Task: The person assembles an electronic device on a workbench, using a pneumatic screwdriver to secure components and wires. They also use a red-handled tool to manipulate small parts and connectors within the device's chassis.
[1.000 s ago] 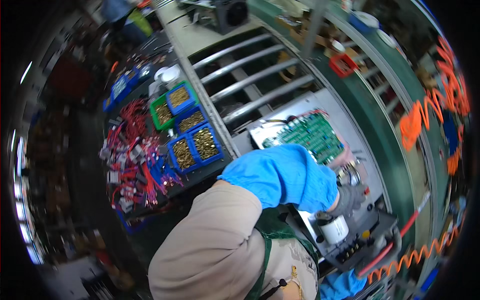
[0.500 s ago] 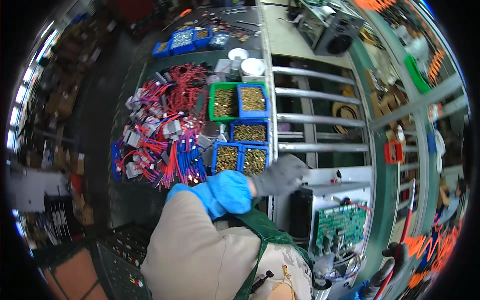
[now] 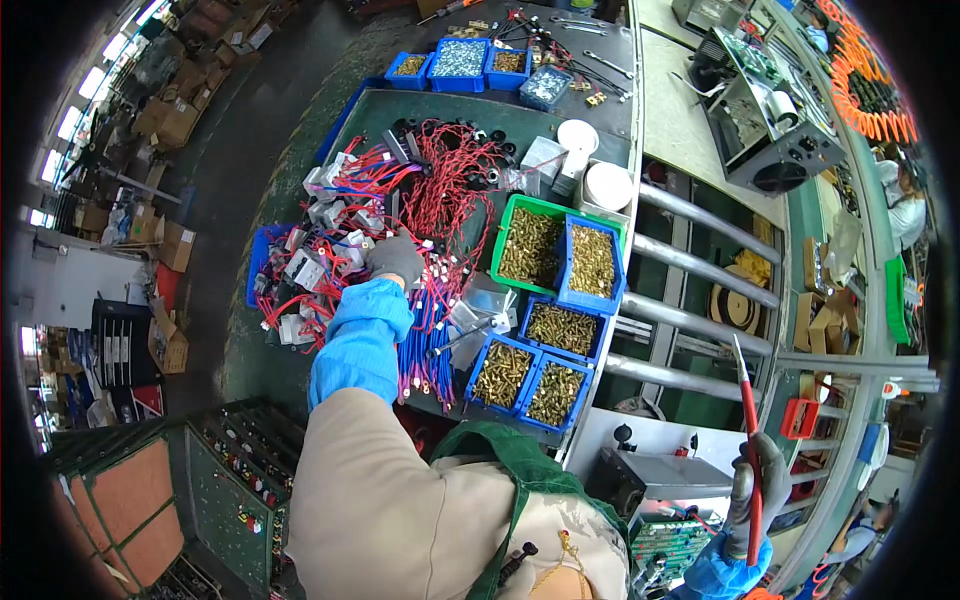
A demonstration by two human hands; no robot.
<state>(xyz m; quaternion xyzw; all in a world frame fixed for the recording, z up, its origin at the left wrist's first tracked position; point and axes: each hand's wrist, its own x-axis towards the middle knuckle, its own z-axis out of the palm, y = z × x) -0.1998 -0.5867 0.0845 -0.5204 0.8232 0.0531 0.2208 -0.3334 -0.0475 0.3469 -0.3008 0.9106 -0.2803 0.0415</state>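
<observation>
My left hand (image 3: 397, 258), in a grey glove and blue sleeve cover, is down on a pile of wired parts (image 3: 345, 240). The pile mixes grey-white blocks with red, blue and purple leads. Its fingers are hidden, so what they grip, if anything, does not show. Over at the right, my right hand (image 3: 757, 480), also in a grey glove, is closed around a long red tool (image 3: 752, 430) with a slim pointed metal tip. The tool stands nearly upright, tip up, above the work at the right; its exact kind is unclear.
Green (image 3: 510, 280) and blue bins (image 3: 500, 400) of brass-coloured hardware stand right of the pile, with white tubs (image 3: 608, 185) behind. Metal rollers (image 3: 690, 255) run on the right. Nearby are an opened chassis (image 3: 770, 120) and a unit with a green circuit board (image 3: 665, 540).
My left hand has moved from beside the unit on the right, left across the bins to the wired parts. My right hand has come further into view with the red tool. The view has shifted.
</observation>
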